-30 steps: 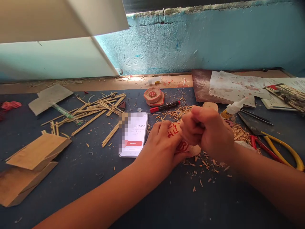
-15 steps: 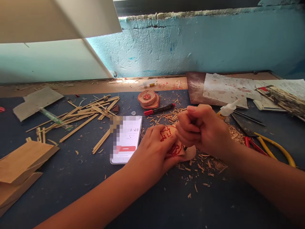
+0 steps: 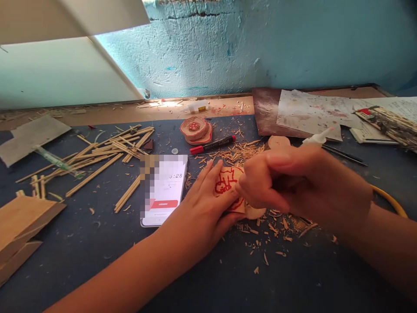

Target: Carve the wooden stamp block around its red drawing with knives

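A small flat wooden piece (image 3: 227, 181) with red marker lines lies on the dark blue table (image 3: 107, 243). My left hand (image 3: 205, 204) presses flat on its left side, fingers stretched out. My right hand (image 3: 293, 184) is closed in a fist over the piece's right edge; what it grips is hidden inside the fingers. Wood shavings (image 3: 276, 224) lie scattered just below and right of the piece.
A phone (image 3: 164, 189) lies left of my left hand. Behind are a red marker (image 3: 213, 144), stacked carved wooden discs (image 3: 194, 129) and a heap of thin wooden sticks (image 3: 107, 152). A glue bottle (image 3: 317, 138), yellow-handled pliers (image 3: 389, 200) and papers (image 3: 312, 114) sit right; cardboard (image 3: 22, 226) left.
The view has tipped down and shifted. My right fist has dropped lower and nearer the camera, over the piece's right edge. My left hand stays pressed on the piece.
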